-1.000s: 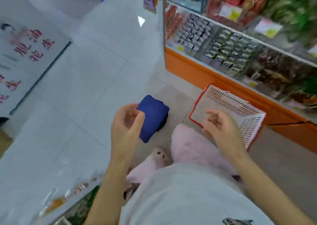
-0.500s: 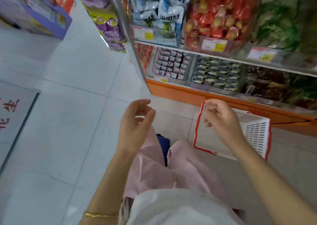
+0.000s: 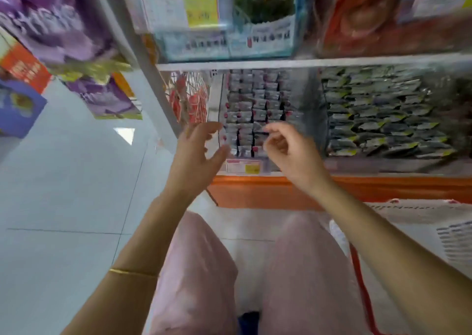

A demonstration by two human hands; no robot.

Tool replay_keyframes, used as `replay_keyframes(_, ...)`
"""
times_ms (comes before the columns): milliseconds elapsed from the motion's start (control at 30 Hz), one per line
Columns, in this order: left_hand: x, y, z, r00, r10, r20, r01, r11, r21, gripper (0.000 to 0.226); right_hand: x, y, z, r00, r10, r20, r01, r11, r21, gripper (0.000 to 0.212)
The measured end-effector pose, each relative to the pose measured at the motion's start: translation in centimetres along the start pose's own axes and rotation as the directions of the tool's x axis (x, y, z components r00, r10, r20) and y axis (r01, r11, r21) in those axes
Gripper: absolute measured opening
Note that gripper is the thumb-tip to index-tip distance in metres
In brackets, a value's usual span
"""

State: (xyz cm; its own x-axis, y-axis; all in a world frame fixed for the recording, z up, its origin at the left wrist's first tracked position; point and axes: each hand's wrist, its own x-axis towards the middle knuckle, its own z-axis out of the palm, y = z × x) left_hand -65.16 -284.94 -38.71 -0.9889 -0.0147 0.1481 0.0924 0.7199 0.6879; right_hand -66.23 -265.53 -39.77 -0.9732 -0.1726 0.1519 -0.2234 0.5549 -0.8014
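- We are reaching for the small grey-and-pink packets (image 3: 251, 110), which sit on the lowest shelf, straight ahead of both hands and slightly above them in the view.
- The packets fill their compartment in tidy columns running from the front edge to the back. Each one seems to lie with its long side across, though blur hides the detail.
- Our right hand (image 3: 288, 150) is empty, its fingers loosely curled and the forefinger stretched toward the front rows. We judge it the nearer one.
- Our left hand (image 3: 196, 153) is spread wide with the thumb apart, holding nothing, at the compartment's left edge.
- A price label (image 3: 246, 166) fronts the compartment, just below and between the hands.
- The neighbouring compartment on the right holds grey-and-green packets (image 3: 383, 120), also stacked in rows.
- The red-rimmed shopping basket (image 3: 421, 222) stands on the floor to our right, beside the right forearm. We cannot tell what is in it.
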Motion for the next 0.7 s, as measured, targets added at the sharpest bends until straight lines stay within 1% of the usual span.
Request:
replay_keyframes(67, 0.8, -2.8, 2.3, 0.998, 0.067, -0.012, -0.067, 0.998, 0.017, 0.046, 1.4, 1.7, 2.3, 0.992, -0.116, -0.053, 0.114, 0.993, -0.036, 0.026)
replay_keyframes(167, 1.3, -5.2, 4.4, 0.989, 0.145, -0.004, -0.144, 0.988, 0.049, 0.054, 2.8, 3.0, 4.2, 0.958, -0.267, -0.102, 0.249, 0.955, -0.160, 0.023)
replay_keyframes(267, 1.3, -6.3, 4.6, 0.965, 0.258, -0.040, -0.254, 0.963, 0.093, 0.055, 3.4, 3.4, 5.8, 0.924, -0.374, -0.072, 0.329, 0.879, -0.346, 0.020)
replay_keyframes(333, 1.5, -6.5, 4.3, 0.948, 0.315, -0.044, -0.307, 0.943, 0.128, 0.057, 3.6, 3.2, 7.0, 0.919, -0.392, -0.039, 0.331, 0.822, -0.464, 0.024)
replay_keyframes(400, 1.6, -6.6, 4.0, 0.948, 0.318, 0.004, -0.314, 0.933, 0.174, 0.064, 3.8, 3.0, 8.0, 0.922, -0.387, -0.009, 0.316, 0.766, -0.559, 0.029)
replay_keyframes(467, 1.8, -6.8, 3.7, 0.946, 0.319, 0.048, -0.322, 0.921, 0.219, 0.071, 4.0, 2.9, 8.7, 0.926, -0.377, -0.020, 0.290, 0.745, -0.601, 0.031)
replay_keyframes(567, 1.6, -6.7, 3.3, 0.939, 0.342, 0.047, -0.343, 0.914, 0.214, 0.073, 4.3, 2.8, 9.2, 0.942, -0.326, -0.085, 0.211, 0.768, -0.604, 0.027)
replay_keyframes(633, 1.3, -6.7, 3.0, 0.938, 0.344, 0.035, -0.345, 0.925, 0.157, 0.073, 4.4, 2.2, 9.2, 0.941, -0.327, -0.090, 0.211, 0.771, -0.602, 0.020)
replay_keyframes(667, 1.1, -6.7, 2.9, 0.939, 0.342, 0.031, -0.344, 0.931, 0.122, 0.073, 4.5, 1.7, 9.0, 0.938, -0.335, -0.090, 0.226, 0.787, -0.574, 0.015)
replay_keyframes(700, 0.9, -6.8, 2.8, 0.939, 0.342, 0.028, -0.343, 0.935, 0.091, 0.073, 4.6, 1.2, 8.6, 0.935, -0.338, -0.111, 0.239, 0.829, -0.506, 0.011)
